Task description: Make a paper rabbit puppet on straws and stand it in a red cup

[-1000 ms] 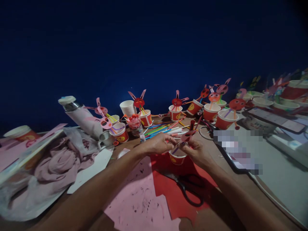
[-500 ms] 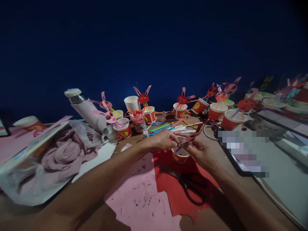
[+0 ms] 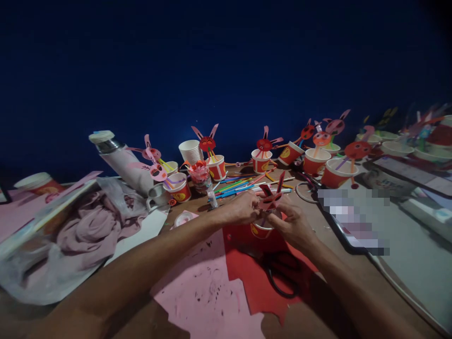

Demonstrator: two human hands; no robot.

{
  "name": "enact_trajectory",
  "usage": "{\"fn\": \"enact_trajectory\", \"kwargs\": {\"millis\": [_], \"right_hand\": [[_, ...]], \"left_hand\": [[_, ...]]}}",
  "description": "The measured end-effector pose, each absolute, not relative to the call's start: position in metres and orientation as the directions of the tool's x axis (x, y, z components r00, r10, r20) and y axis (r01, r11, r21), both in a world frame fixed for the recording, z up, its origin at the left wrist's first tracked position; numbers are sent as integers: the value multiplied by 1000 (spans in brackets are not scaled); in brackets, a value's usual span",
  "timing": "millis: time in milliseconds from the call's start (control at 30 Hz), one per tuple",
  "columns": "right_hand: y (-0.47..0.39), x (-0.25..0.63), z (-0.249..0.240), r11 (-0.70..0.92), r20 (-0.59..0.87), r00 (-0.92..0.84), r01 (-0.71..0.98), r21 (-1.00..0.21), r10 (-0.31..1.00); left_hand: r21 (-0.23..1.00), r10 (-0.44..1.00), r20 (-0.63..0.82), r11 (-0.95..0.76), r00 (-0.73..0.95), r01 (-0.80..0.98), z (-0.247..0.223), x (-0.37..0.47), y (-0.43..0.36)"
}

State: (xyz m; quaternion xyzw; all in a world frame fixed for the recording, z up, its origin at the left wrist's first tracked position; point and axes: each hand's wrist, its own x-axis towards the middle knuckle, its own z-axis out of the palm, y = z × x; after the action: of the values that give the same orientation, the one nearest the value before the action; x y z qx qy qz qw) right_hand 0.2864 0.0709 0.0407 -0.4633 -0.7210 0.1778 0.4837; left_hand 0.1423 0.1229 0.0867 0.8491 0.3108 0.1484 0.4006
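Note:
A red paper bunny face with two upright ears is held between my hands, just above a red and white paper cup. My left hand pinches the face from its left side, fingers closed. From the right, my right hand has thumb and fingers closed on its lower edge, close to the cup's rim. The fingertips partly hide the cup's opening. Beneath the cup lies a cut sheet of red paper, with black-handled scissors resting on it. Pink paper with dark marks is beside it.
Finished bunny cups line the back, along with stacked white cups. Coloured sticks lie behind my hands. On the left are a flask, a metal mug and bundled pink cloth. A phone lies right.
The bunny face has turned from tilted to upright, its ears now pointing up and facing me. My left hand has shifted slightly. The view has moved a little.

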Motion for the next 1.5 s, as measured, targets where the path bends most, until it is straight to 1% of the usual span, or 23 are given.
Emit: {"fn": "enact_trajectory", "kwargs": {"millis": [100, 167, 300, 400, 600, 767, 833, 933, 1000, 1200, 1367, 1500], "right_hand": [[72, 286, 41, 508, 537, -95, 493, -706, 838], [72, 286, 41, 506, 534, -95, 493, -708, 840], [71, 285, 43, 485, 510, -85, 477, -733, 856], [71, 284, 41, 460, 483, -77, 465, -756, 872], [72, 286, 38, 408, 446, -59, 526, -746, 893], [76, 288, 42, 423, 417, -150, 572, -703, 897], [77, 288, 46, 402, 366, -184, 571, -715, 912], [77, 288, 53, 326, 257, -201, 589, -739, 945], [76, 288, 56, 311, 224, -218, 607, -731, 950], [76, 288, 54, 278, 204, -189, 633, -723, 961], [76, 288, 52, 264, 196, -177, 639, -722, 965], [75, 289, 53, 305, 246, -181, 597, -743, 952]], "left_hand": [[792, 649, 10, -470, 760, 391, 87, 139, 124], [811, 689, 6, -428, 724, 400, 86, 133, 125], [846, 820, -16, -294, 573, 445, 78, 114, 126], [849, 864, -55, -223, 500, 478, 71, 102, 122], [845, 826, -53, -262, 561, 466, 60, 102, 114], [848, 837, -57, -247, 544, 470, 51, 107, 116], [850, 828, -62, -249, 557, 465, 50, 107, 116], [845, 807, -64, -270, 588, 462, 52, 104, 118], [839, 789, -69, -285, 611, 464, 55, 101, 119], [822, 739, -114, -305, 664, 481, 55, 91, 122], [796, 723, -124, -336, 680, 503, 53, 87, 123], [783, 726, -92, -370, 681, 500, 54, 87, 123]]}}
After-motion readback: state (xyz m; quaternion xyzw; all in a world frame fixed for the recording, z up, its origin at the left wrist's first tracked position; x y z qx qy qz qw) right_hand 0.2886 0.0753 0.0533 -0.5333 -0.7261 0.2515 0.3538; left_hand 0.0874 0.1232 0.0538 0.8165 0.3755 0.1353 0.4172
